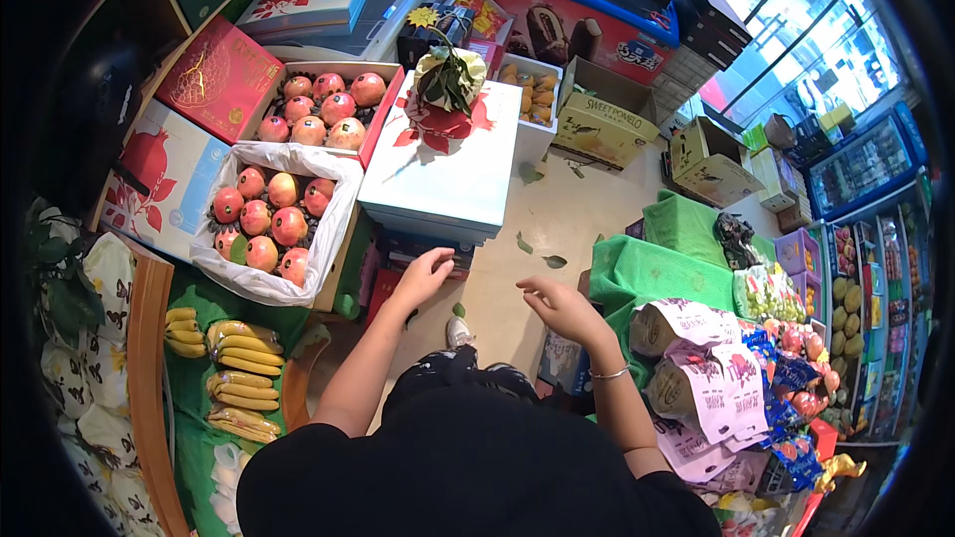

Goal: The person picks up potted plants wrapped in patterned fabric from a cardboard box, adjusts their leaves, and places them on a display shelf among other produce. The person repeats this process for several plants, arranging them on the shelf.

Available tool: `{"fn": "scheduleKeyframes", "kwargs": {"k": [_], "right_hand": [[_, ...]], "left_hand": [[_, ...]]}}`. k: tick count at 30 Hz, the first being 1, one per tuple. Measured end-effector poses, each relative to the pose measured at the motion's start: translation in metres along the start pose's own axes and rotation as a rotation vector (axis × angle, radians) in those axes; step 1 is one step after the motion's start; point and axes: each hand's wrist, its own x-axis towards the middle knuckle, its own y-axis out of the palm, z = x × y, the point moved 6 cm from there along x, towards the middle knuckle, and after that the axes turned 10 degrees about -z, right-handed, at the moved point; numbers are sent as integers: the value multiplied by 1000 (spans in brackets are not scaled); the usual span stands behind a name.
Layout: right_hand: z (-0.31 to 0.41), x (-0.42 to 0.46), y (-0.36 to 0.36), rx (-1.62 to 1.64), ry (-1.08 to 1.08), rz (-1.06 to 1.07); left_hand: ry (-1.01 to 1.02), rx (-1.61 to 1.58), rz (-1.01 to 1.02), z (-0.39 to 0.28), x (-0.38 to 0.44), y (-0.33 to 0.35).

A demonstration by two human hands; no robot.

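My left hand (427, 276) holds nothing, its fingers loosely bent. It is nearest to the front of a stack of white and blue gift boxes (448, 190) printed with red fruit. Leaves and a wrapped, fruit-like bundle (451, 80) sit on top of that stack. My right hand (563, 309) is also bare of any object, fingers apart and slightly curled over the floor. A silver bracelet (610, 373) circles my right wrist. Left of the stack, pomegranates (271, 222) fill a box lined with white plastic, and more pomegranates (326, 108) lie in a red box behind it.
Bunches of bananas (245, 347) lie on green cloth at left. At right stand green-covered goods (664, 272) and pink paper-wrapped packages (705, 377). Open cartons (606, 119) sit on the floor ahead, near a chest freezer (574, 30). Loose leaves (554, 262) are scattered on the floor (500, 298).
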Motion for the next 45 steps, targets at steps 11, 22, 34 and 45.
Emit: {"fn": "scheduleKeyframes", "kwargs": {"k": [11,22,34,45], "right_hand": [[-130,373,-31,751,249,-208],[-124,626,54,924,226,72],[-25,509,110,1178,544,484],[160,196,136,1181,531,1428]], "left_hand": [[-355,-647,-674,47,275,-73],[-689,-881,-705,14,388,-81],[-118,-1002,-994,-70,216,-109],[66,-1193,-1136,-95,-98,-97]]}}
